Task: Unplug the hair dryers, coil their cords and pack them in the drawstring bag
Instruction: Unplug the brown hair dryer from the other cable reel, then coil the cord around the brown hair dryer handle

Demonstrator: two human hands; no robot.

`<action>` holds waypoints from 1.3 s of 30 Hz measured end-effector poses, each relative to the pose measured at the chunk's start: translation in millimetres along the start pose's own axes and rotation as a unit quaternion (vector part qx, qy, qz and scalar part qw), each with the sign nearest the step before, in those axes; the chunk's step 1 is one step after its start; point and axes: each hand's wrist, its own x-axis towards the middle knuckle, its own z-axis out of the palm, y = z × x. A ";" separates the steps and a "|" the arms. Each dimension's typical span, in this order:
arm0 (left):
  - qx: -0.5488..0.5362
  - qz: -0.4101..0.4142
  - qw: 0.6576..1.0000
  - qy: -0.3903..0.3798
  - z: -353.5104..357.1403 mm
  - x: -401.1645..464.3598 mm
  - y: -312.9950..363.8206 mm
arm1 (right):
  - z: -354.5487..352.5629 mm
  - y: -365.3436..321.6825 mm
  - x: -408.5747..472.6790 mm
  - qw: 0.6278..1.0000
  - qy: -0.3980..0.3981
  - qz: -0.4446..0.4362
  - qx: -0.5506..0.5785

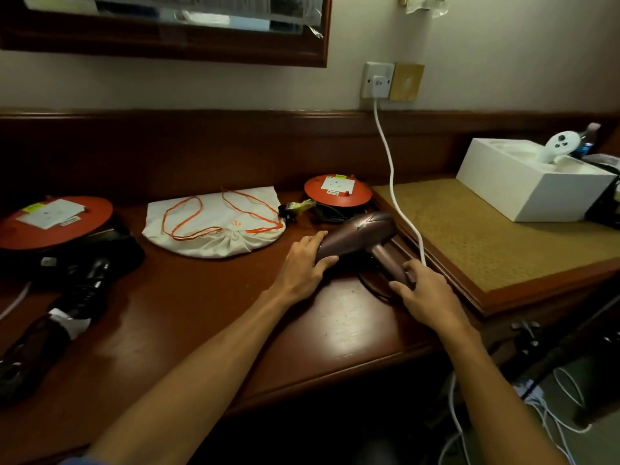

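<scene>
While a dark hair dryer [57, 317] lies at the desk's [208, 330] left end, the soft, limp drawstring bag [214, 226] sits flat further along, cinched. The left hand [307, 263] rests half-open on the barrel of the purple hair dryer [360, 241]; the right hand [424, 293] curls around its handle. It looks rigid, smooth, probably moderately light, best carried by the handle. Its dark cord [370, 286] should bend easily.
</scene>
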 end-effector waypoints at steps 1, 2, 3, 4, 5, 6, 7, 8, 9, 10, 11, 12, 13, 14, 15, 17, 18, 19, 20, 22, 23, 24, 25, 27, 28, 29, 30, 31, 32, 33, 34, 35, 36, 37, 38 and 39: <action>0.006 0.003 1.000 0.010 -1.0 -3.1 -2.8 | 0.4 -0.9 -2.7 1.000 0.008 -0.015 -0.023; 0.013 0.003 1.000 0.018 -2.7 -7.1 -4.6 | 0.6 -2.3 -5.2 0.998 0.016 -0.032 -0.043; 0.018 0.003 1.000 0.025 -4.2 -10.8 -7.6 | 1.1 -4.3 -7.3 0.997 0.018 -0.044 -0.054; 0.021 -0.003 0.999 0.031 -6.4 -14.2 -10.3 | 1.4 -6.7 -8.1 0.997 0.016 -0.055 -0.056; 0.019 -0.006 0.999 0.039 -8.4 -17.2 -13.8 | 1.3 -10.3 -8.8 0.997 0.013 -0.064 -0.051; 0.014 -0.014 0.999 0.044 -12.0 -20.8 -16.4 | 1.5 -14.5 -7.9 0.996 0.016 -0.079 -0.048; 0.007 -0.021 0.998 0.053 -16.2 -24.2 -18.4 | 1.1 -19.7 -5.2 0.994 0.025 -0.095 -0.050; -0.003 -0.032 0.997 0.064 -21.6 -27.1 -20.0 | -0.6 -26.5 -1.2 0.992 0.033 -0.112 -0.057; -0.016 -0.038 0.996 0.079 -27.8 -29.6 -21.1 | -3.5 -35.6 3.6 0.988 0.043 -0.129 -0.066; -0.029 -0.044 0.994 0.096 -34.8 -32.2 -22.0 | -6.3 -45.4 9.1 0.986 0.049 -0.143 -0.076; -0.039 -0.049 0.992 0.113 -42.2 -35.8 -22.9 | -8.9 -56.4 14.1 0.983 0.057 -0.152 -0.081; -0.044 -0.059 0.989 0.127 -50.5 -40.0 -24.7 | -10.4 -68.0 19.6 0.982 0.063 -0.155 -0.084; -0.044 -0.067 0.987 0.137 -58.8 -45.4 -27.7 | -10.2 -79.4 25.6 0.982 0.060 -0.154 -0.089; -0.039 -0.077 0.986 0.145 -66.9 -51.6 -32.8 | -8.9 -91.9 30.0 0.983 0.046 -0.149 -0.096; -0.031 -0.089 0.984 0.151 -75.5 -59.0 -38.7 | -5.9 -104.5 33.3 0.983 0.025 -0.147 -0.102; -0.015 -0.120 0.979 0.164 -91.5 -76.4 -50.1 | 2.1 -127.3 37.1 0.980 0.005 -0.172 -0.103; -0.002 -0.133 0.976 0.172 -99.2 -84.3 -55.0 | 4.6 -137.8 37.9 0.977 0.002 -0.191 -0.097; 0.011 -0.146 0.974 0.171 -107.2 -91.5 -58.6 | 5.1 -148.0 39.1 0.974 -0.004 -0.209 -0.088; 0.025 -0.159 0.974 0.159 -114.9 -97.5 -62.7 | 3.5 -157.6 41.0 0.971 -0.021 -0.224 -0.081; 0.060 -0.190 0.975 0.101 -130.1 -106.8 -67.2 | -4.8 -176.8 45.3 0.961 -0.073 -0.254 -0.080; 0.082 -0.204 0.973 0.067 -137.6 -109.9 -67.5 | -10.8 -186.2 47.1 0.954 -0.096 -0.272 -0.084; 0.109 -0.207 0.971 0.042 -144.7 -111.2 -67.0 | -18.3 -195.9 48.0 0.946 -0.113 -0.290 -0.086; 0.133 -0.196 0.971 0.027 -151.2 -109.6 -64.6 | -26.4 -205.7 48.1 0.939 -0.123 -0.309 -0.088; 0.155 -0.141 0.978 0.013 -163.3 -98.7 -47.6 | -42.9 -226.4 47.2 0.926 -0.128 -0.343 -0.089; 0.144 -0.110 0.983 0.004 -166.1 -89.6 -37.1 | -49.4 -237.1 47.3 0.921 -0.130 -0.357 -0.090; 0.110 -0.088 0.990 -0.007 -167.1 -77.7 -28.2 | -53.7 -248.4 47.9 0.914 -0.133 -0.372 -0.093; 0.062 -0.073 0.995 -0.018 -167.1 -65.1 -22.3 | -55.5 -259.0 48.7 0.907 -0.136 -0.388 -0.094; 0.025 -0.059 0.997 -0.032 -165.8 -53.0 -18.3 | -55.0 -267.7 51.2 0.902 -0.139 -0.398 -0.091; 0.013 -0.043 0.998 -0.042 -163.6 -42.7 -16.8 | -54.6 -273.2 54.1 0.900 -0.139 -0.404 -0.083; 0.005 -0.028 0.999 -0.035 -160.4 -35.2 -17.9 | -54.0 -274.8 56.7 0.903 -0.132 -0.403 -0.074; -0.015 -0.020 1.000 -0.013 -159.5 -31.7 -22.8 | -52.6 -276.8 59.2 0.906 -0.114 -0.403 -0.056; -0.046 -0.013 0.999 0.006 -155.9 -29.3 -26.1 | -52.6 -270.8 59.7 0.917 -0.087 -0.389 -0.019; -0.079 -0.011 0.997 0.024 -151.7 -27.2 -28.2 | -52.1 -259.7 57.2 0.929 -0.063 -0.362 0.043; -0.103 -0.019 0.993 0.044 -150.1 -25.5 -34.2 | -48.7 -248.8 50.8 0.935 -0.047 -0.331 0.119; -0.131 -0.029 0.989 0.057 -148.7 -23.4 -37.7 | -42.4 -235.1 41.7 0.935 -0.038 -0.297 0.191; -0.162 -0.036 0.984 0.066 -148.3 -20.7 -42.4 | -33.7 -222.1 30.4 0.930 -0.040 -0.270 0.248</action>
